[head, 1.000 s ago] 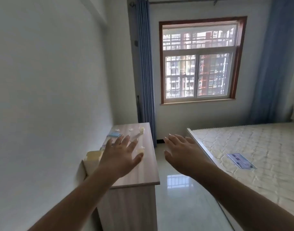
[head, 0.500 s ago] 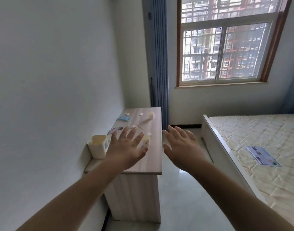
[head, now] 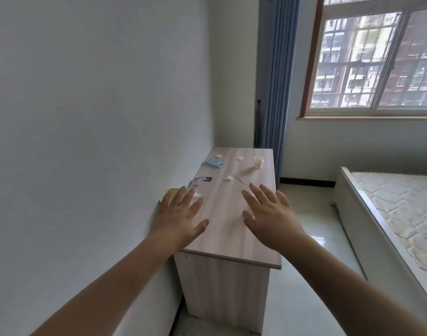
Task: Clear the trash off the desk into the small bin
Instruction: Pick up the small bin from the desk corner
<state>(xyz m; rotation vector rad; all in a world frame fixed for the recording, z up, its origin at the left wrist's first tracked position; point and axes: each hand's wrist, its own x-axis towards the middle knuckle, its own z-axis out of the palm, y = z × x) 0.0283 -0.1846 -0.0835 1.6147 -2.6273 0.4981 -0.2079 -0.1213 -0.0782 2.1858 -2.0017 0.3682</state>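
Note:
A light wooden desk (head: 234, 238) stands against the left wall. Scattered on it are a blue packet (head: 213, 163), small white paper scraps (head: 228, 178), a thin stick (head: 239, 179), a small cream cup (head: 258, 161) and a printed wrapper (head: 200, 179). The small cream bin (head: 170, 194) sits at the desk's left edge, mostly hidden behind my left hand (head: 177, 218). That hand hovers open over the desk's near left part. My right hand (head: 270, 215) hovers open over the near right part. Neither hand holds anything.
A bare mattress (head: 399, 209) on a white bed frame lies to the right, with a strip of shiny tiled floor (head: 312, 238) between it and the desk. A blue curtain (head: 272, 81) hangs behind the desk beside a window (head: 377, 61).
The view has come closer to the desk and tilted down. Both open hands now hover over the desk top, and my left hand covers most of the bin.

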